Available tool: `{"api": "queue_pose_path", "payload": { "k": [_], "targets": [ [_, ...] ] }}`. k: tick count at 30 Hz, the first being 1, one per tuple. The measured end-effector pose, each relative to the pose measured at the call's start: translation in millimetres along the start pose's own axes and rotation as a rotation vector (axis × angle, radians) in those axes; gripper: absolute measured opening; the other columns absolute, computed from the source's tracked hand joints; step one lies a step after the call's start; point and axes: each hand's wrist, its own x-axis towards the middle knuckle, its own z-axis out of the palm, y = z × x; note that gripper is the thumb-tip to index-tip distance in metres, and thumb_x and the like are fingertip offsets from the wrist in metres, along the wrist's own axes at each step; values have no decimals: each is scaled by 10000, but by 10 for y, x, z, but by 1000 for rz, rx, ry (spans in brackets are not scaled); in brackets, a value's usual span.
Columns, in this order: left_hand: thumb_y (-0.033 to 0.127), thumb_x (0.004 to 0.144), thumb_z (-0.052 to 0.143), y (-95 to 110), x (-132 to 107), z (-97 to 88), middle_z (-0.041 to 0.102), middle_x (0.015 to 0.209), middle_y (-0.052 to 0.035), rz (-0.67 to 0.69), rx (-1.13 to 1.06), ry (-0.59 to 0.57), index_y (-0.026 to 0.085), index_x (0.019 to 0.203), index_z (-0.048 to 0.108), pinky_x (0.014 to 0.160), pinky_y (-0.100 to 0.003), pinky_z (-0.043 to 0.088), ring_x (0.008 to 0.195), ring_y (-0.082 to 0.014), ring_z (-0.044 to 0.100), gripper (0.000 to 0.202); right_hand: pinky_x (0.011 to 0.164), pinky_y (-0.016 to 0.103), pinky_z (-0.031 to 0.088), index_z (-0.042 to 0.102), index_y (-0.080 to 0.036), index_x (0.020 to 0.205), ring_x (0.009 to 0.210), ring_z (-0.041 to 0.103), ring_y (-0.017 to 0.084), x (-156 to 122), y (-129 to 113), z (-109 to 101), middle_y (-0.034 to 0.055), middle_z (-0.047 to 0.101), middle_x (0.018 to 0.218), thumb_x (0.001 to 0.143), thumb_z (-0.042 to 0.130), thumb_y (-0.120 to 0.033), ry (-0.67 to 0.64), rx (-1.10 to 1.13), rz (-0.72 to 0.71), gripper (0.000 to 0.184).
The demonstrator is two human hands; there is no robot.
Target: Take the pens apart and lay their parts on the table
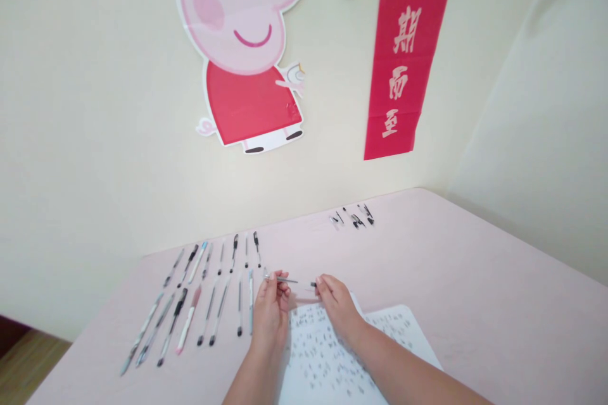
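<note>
The left hand [272, 307] grasps a slim, dark, straight pen part [289, 280] between its fingers, above the far edge of white, handwriting-covered paper [316, 354]. The right hand [336, 304] pinches a small black cylindrical piece [313, 284] beside it. Assorted slim pens [178, 304] line the pale pink surface [498, 310] leftward.

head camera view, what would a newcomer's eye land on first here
The big pink pig cutout in red dominates the wall, with a long red banner to its right. Below, two rows of pens lie on the pale table, left of the hands. The left hand holds a slim pen part, the right hand a dark-tipped piece.
</note>
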Motion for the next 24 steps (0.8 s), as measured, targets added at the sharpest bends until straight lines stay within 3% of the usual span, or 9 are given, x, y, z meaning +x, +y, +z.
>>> {"api": "queue_pose_path", "payload": {
  "k": [4,9,11,24],
  "targets": [
    [172,817,547,-13,-30,36,631,776,-11,-51,-9,-3,146,809,610,527,-118,471,547,-27,529,69,586,244,343,492,-187,632,614,473,140,16,28,11,-14,485,598,894,322,-475,-4,11,3,425],
    [155,732,658,-61,-106,65,661,813,-26,-239,-7,-223,138,872,628,595,-143,510,613,-48,590,144,552,237,321,434,-194,593,584,423,131,31,19,32,-32,420,570,875,335,-498,-11,-15,26,427],
    [178,706,690,-82,-121,60,671,824,-34,-259,19,-260,129,856,637,617,-154,521,642,-61,610,166,556,240,324,433,-195,595,590,422,134,33,8,35,-30,423,574,872,329,-509,-14,-18,35,431],
    [87,751,626,-106,-100,61,687,740,-49,-243,69,-149,94,771,653,538,-137,539,577,-69,632,34,600,252,351,462,-195,632,617,453,141,6,-45,6,-15,471,611,888,315,-490,-15,-44,-29,418]
  ]
}}
